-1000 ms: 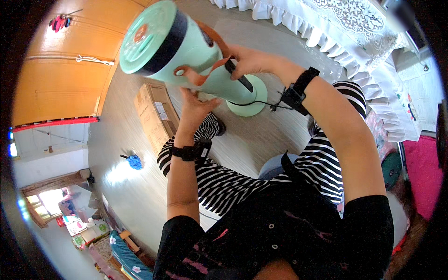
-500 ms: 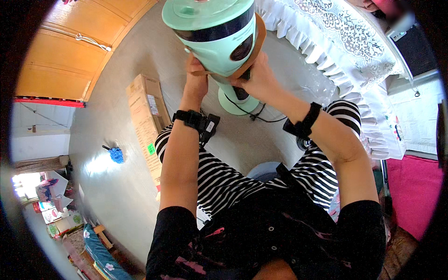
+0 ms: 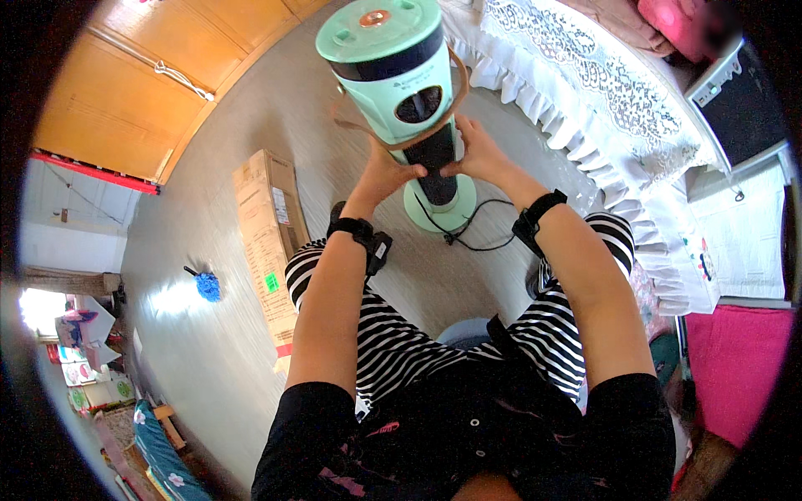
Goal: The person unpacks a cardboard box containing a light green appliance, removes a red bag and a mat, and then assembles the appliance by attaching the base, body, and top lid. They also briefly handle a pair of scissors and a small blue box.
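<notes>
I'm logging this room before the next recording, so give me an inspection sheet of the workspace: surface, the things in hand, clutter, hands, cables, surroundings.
Surface: pale wood-look floor, glare patch at the left.
Things in hand: mint-green tower fan with dark band, standing upright on its round base; brown strap looped around its head.
Clutter: long cardboard box lying flat beside the person's left leg; blue duster farther left.
Hands: left hand and right hand grip the dark column from either side; black band on each wrist.
Cables: black cord loose by the base.
Surroundings: bed with white lace cover to the right; wooden doors at upper left.
</notes>
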The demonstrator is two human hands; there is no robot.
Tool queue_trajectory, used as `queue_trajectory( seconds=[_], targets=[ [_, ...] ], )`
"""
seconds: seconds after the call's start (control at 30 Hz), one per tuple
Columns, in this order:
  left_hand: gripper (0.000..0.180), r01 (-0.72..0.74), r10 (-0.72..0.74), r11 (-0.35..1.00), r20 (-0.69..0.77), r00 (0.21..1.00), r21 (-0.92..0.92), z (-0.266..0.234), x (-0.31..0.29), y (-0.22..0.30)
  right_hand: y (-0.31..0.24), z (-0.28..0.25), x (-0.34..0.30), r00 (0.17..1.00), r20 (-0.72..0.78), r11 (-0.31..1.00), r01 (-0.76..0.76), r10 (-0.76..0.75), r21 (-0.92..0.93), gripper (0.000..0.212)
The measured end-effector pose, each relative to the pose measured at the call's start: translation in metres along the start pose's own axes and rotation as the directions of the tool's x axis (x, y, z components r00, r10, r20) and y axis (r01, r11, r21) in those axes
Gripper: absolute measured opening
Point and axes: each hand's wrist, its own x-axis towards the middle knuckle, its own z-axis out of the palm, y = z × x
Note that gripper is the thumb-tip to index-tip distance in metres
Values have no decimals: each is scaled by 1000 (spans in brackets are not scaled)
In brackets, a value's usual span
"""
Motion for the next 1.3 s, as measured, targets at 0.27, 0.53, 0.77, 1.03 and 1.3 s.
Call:
queue_trajectory(
  seconds=[0.27, 0.53, 0.77, 1.03, 1.3],
  targets=[
    [87, -29, 33, 999, -200, 979, 23, 16, 9, -5, 23, 17, 16, 998, 55, 961, -40, 26, 275, 105],
    [72, -7, 11, 1000, -332, 943, 12, 17, 19, 76, -23, -30, 9, 992, -54, 903, 128, -116, 409, 90],
    [51, -268, 185, 946, -371, 910, -185, 7, 35, 153, -97, -70, 3, 900, -313, 801, 418, -302, 429, 97],
    [64, -315, 231, 910, -302, 925, -270, 1, 42, 152, -127, -79, -2, 877, -413, 832, 409, -246, 374, 94],
    [102, -425, 417, 823, -108, 903, -376, 14, 49, 150, -123, -89, 5, 860, -477, 732, 443, -182, 519, 82]
  ],
)
